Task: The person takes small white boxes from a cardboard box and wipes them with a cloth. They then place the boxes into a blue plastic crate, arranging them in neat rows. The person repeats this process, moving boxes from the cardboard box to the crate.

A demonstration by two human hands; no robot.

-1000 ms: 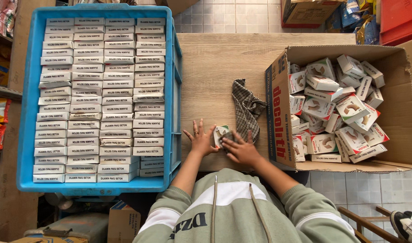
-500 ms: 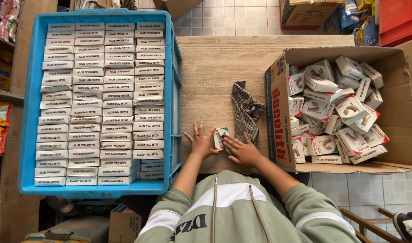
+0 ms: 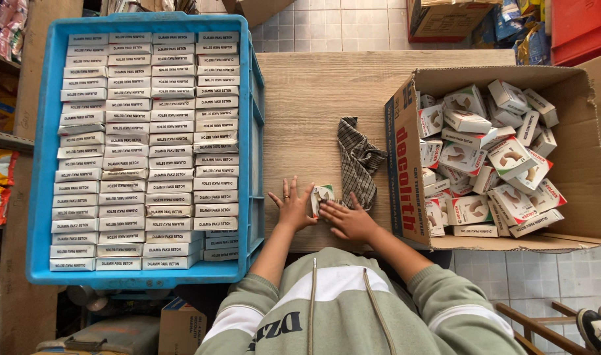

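A small white carton [image 3: 323,195] with a green and red print lies on the wooden table [image 3: 313,92] near its front edge. My left hand [image 3: 292,207] rests flat on the table with fingers spread, its thumb side touching the carton's left edge. My right hand [image 3: 347,219] lies over the carton's right side, fingertips pressing on it. A dark checked cloth [image 3: 357,160] lies crumpled just beyond my right hand.
A blue plastic crate [image 3: 43,164] on the left holds several neat rows of small white boxes. An open cardboard box [image 3: 405,164] on the right is filled with loose small cartons. Shelves with bags stand at far left; tiled floor lies beyond the table.
Both hands stay on the small carton; fingers have shifted only slightly. Nothing else has moved.
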